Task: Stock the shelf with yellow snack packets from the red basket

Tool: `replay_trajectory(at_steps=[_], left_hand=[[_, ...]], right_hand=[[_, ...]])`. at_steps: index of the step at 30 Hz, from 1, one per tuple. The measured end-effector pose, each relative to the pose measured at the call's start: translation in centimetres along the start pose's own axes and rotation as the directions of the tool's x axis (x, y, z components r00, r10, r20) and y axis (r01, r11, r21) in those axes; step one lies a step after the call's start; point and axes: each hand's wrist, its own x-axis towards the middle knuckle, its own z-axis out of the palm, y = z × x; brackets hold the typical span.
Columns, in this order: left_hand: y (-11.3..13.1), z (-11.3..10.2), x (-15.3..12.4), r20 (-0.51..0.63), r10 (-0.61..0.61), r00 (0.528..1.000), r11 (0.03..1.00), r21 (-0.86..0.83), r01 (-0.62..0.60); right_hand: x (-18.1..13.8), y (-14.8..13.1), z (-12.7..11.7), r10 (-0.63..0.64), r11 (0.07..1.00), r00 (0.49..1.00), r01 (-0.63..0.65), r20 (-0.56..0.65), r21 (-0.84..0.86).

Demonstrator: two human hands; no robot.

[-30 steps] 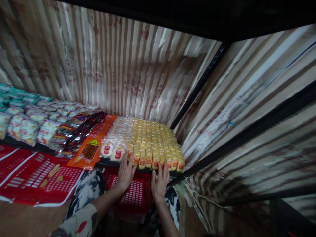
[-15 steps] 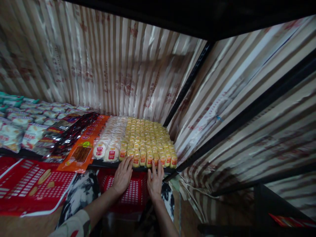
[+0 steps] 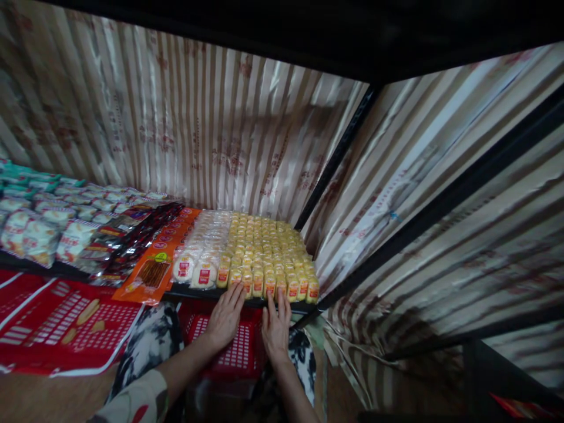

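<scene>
Rows of small yellow snack packets [image 3: 268,249] with red labels fill the right end of a dark shelf [image 3: 194,292]. My left hand [image 3: 226,316] lies flat with fingers stretched, its tips touching the front row of yellow packets. Beside it my right hand [image 3: 276,324] is also flat and open, fingertips against the front packets a little further right. Neither hand holds anything. Round white packets [image 3: 200,267] with red labels sit just left of the yellow ones.
Orange packets [image 3: 155,271], dark red-black packets [image 3: 127,235] and white-green packets [image 3: 39,226] line the shelf leftward. A red plastic basket [image 3: 235,349] sits below my hands. Red printed packaging [image 3: 57,320] lies lower left. Striped brown-white sheeting [image 3: 211,129] walls the back and right.
Both hands have slid slightly left along the front row of yellow packets and moved closer together; the view has shifted a little.
</scene>
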Motion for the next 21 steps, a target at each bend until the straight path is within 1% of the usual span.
replay_trajectory(at_steps=[3,9,13,17,21], left_hand=[[0.14,-0.22,-0.06,0.021,-0.002,1.0,1.0,-0.015,0.002],[0.05,-0.6,-0.62,0.015,-0.001,1.0,0.999,-0.05,0.002],[-0.04,-0.67,-0.41,0.07,-0.017,0.997,0.998,-0.054,0.021],[-0.03,-0.5,-0.28,0.068,-0.016,0.998,0.997,-0.073,0.021],[0.08,-0.41,-0.57,0.075,-0.037,0.997,0.996,-0.082,0.043]], right_hand=[[0.04,-0.16,-0.35,0.007,1.0,1.0,-0.007,0.011,0.014],[-0.39,-0.3,-0.36,0.031,0.999,0.999,-0.031,-0.013,0.012],[-0.33,0.1,0.0,0.033,0.999,0.999,-0.033,0.003,0.0],[-0.19,0.51,-0.14,0.034,0.999,0.999,-0.034,0.026,0.004],[-0.24,0.33,-0.62,0.041,0.999,0.999,-0.042,0.031,0.029]])
